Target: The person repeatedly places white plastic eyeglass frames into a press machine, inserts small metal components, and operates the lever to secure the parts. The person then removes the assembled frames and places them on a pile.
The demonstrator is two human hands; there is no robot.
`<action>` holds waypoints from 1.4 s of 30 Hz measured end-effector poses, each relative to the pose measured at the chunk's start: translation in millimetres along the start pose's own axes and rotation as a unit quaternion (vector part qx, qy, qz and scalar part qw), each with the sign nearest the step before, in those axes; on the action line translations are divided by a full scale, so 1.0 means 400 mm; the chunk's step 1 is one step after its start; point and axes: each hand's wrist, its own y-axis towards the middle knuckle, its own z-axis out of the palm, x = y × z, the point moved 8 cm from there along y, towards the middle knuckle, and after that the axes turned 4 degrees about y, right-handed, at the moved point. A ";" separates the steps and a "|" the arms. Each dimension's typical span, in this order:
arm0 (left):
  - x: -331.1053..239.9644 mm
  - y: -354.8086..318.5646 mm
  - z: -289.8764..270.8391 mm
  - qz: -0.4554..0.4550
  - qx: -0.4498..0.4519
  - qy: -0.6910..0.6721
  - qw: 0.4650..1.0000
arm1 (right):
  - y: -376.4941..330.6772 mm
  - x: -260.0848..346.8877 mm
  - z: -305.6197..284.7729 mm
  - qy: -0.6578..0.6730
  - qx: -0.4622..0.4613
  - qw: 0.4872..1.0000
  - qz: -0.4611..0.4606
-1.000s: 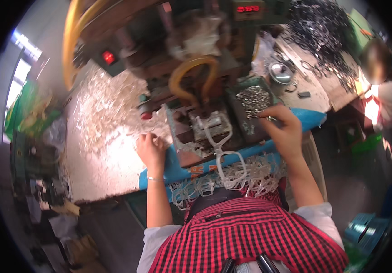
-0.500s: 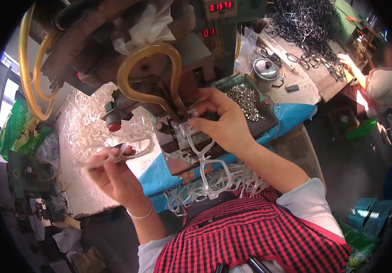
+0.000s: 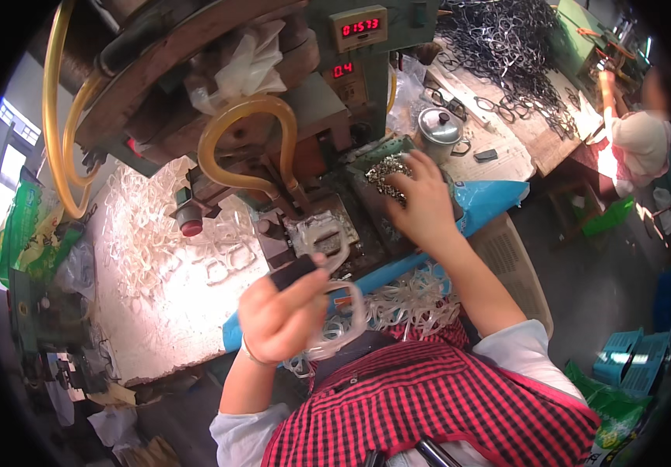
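— What is the nearer hand doing?

— The left hand (image 3: 277,315) is curling shut around a clear plastic frame (image 3: 341,315), which looks like a spectacle front. The frame is sticking out to the right of the fist, its loops hanging just below the fingers, and the thumb is pressing on a small dark piece (image 3: 295,271) at the top. It is being held up above the blue padded edge (image 3: 476,204) of the bench, close to the red checked shirt (image 3: 437,409).

— And under it?

— A heap of the same clear frames (image 3: 409,300) is lying along the person's lap, just below that blue edge.

— The other hand?

— The right hand (image 3: 421,204) is reaching further out, fingers spread and bending down into a tray of small metal bits (image 3: 386,167). I cannot tell whether it is pinching any.

— What is sitting between the hands?

— The bed of the press (image 3: 324,229), with another clear frame lying on it, and above that a loop of yellow hose (image 3: 246,148) hanging in front of the green machine (image 3: 398,47).

— Further off?

— To the left a pale slab (image 3: 156,311) is carrying a scatter of clear frames. Behind the tray a small metal pot (image 3: 438,128) is standing on a table (image 3: 507,156), with a pile of dark frames (image 3: 507,47) beyond it. Another person (image 3: 639,144) is sitting at the far right.
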 end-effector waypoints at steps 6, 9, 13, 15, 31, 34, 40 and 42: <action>-0.029 0.007 0.059 0.115 0.008 0.033 0.993 | -0.027 -0.076 0.029 0.012 -0.049 0.999 -0.004; -0.025 0.004 0.065 0.104 0.003 0.027 0.994 | 0.033 -0.035 0.068 0.009 -0.051 0.999 -0.009; -0.022 -0.023 0.060 0.018 0.022 0.046 0.999 | 0.089 -0.010 0.149 -0.072 -0.017 0.997 -0.029; -0.028 -0.072 0.034 -0.035 0.009 0.070 0.997 | 0.064 -0.018 0.157 -0.128 0.018 0.991 -0.037; 0.386 -0.324 -0.093 -0.389 0.090 0.249 0.882 | 0.026 -0.077 0.128 0.481 -0.028 0.849 0.219; 0.480 -0.548 0.015 -0.388 0.174 0.336 0.840 | 0.015 -0.055 0.104 0.393 0.026 0.897 0.203; 0.401 -0.437 -0.037 -0.371 0.040 0.256 0.892 | -0.093 -0.112 -0.041 0.283 -0.021 0.941 0.187; 0.415 -0.428 -0.083 -0.436 -0.042 0.166 0.883 | -0.093 -0.085 -0.069 0.245 -0.041 0.961 0.124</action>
